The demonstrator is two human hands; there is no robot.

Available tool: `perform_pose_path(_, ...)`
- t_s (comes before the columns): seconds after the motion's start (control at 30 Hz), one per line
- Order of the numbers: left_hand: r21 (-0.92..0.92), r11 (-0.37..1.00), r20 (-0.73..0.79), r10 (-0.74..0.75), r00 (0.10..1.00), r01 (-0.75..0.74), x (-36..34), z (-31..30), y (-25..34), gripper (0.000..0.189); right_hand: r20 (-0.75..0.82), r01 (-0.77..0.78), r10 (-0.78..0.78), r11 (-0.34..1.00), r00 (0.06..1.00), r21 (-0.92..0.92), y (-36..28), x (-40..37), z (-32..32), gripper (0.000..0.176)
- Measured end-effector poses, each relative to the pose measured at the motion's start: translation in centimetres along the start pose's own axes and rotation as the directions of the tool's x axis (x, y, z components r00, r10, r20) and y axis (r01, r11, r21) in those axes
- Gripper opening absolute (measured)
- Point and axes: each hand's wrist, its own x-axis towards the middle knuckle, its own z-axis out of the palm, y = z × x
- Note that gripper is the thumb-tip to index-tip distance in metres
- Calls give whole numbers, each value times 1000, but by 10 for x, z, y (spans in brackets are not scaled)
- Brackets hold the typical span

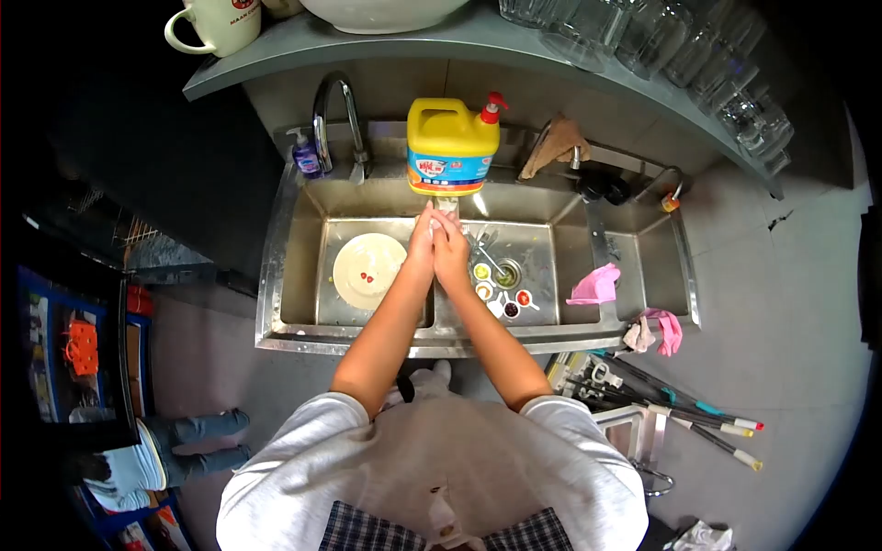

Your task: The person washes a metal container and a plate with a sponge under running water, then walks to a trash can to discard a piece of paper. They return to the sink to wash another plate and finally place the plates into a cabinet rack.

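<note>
My left hand (pixel 421 241) and my right hand (pixel 449 241) meet over the divider between two steel basins, with a small whitish thing showing at their fingers that is too small to name. Just beyond them stands a big yellow jug (pixel 453 147) with a blue label and a red pump. In the left basin, by my left hand, lies a round cream plate (pixel 360 281) with small red pieces on it. Right of my right hand, the other basin holds utensils and several small white dishes of food, one with red contents (pixel 524 297), near the drain (pixel 507 274).
A curved faucet (pixel 340 115) and purple bottle (pixel 306 156) stand at the back left. Pink gloves (pixel 596 286) hang at the right. Overhead, a shelf (pixel 413 46) bears glasses and a mug (pixel 219 26). Poles (pixel 698 418) lie lower right; another person (pixel 161 455) is lower left.
</note>
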Motion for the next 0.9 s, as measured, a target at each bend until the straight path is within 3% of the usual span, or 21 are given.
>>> perform_pose_path(0.03,46,999,93,9,996,-13,12,-17,8,39,-27,-18,22,987,999,160,6,0,5,28)
perform_pose_path(0.13,71,997,165,-3,986,-8,16,-18,2,33,-186,-167,212,959,959,229,12,8,6,25)
perform_pose_path(0.17,175,984,77,4,997,-17,5,-17,0,40,-210,-169,214,962,954,212,12,15,4,24)
perform_pose_path(0.27,-19,992,237,-113,965,121,-20,-2,9,53,-340,39,-158,942,927,-332,5,41,-3,28)
perform_pose_path(0.3,14,983,195,-182,964,183,-39,17,22,61,-239,153,-221,950,945,-274,21,48,-2,31)
perform_pose_path(0.4,147,929,307,-368,878,338,26,-18,20,68,21,159,-158,963,987,-218,10,29,12,30)
perform_pose_path(0.43,148,913,294,-408,864,381,31,-15,31,71,20,215,-218,939,976,-268,3,25,12,30)
perform_pose_path(0.53,-92,926,255,-334,907,367,13,3,38,69,20,354,-379,844,925,-402,-16,8,16,28)
perform_pose_path(0.57,35,900,414,-409,813,435,12,1,37,62,0,394,-423,845,906,-362,-1,14,13,26)
perform_pose_path(0.6,89,922,410,-378,830,376,12,-6,30,60,-21,436,-467,840,884,-323,13,19,10,24)
perform_pose_path(0.67,189,951,405,-302,863,244,17,-24,8,56,-162,34,-89,950,983,-310,-8,23,3,26)
perform_pose_path(0.7,203,947,392,-313,865,250,28,-30,-3,55,-126,-234,210,946,970,-224,-7,31,1,36)
perform_pose_path(0.8,249,953,143,-211,967,171,35,-32,24,45,27,43,-43,999,999,18,20,5,40,47)
perform_pose_path(0.83,235,969,169,-121,978,79,42,-37,35,43,61,141,-148,984,987,109,9,2,46,51)
perform_pose_path(0.87,218,976,195,-33,980,-10,47,-40,41,44,230,182,-196,980,953,80,0,-3,39,58)
perform_pose_path(0.9,169,985,225,-78,971,40,36,-32,46,43,276,256,-211,957,937,-137,2,4,34,58)
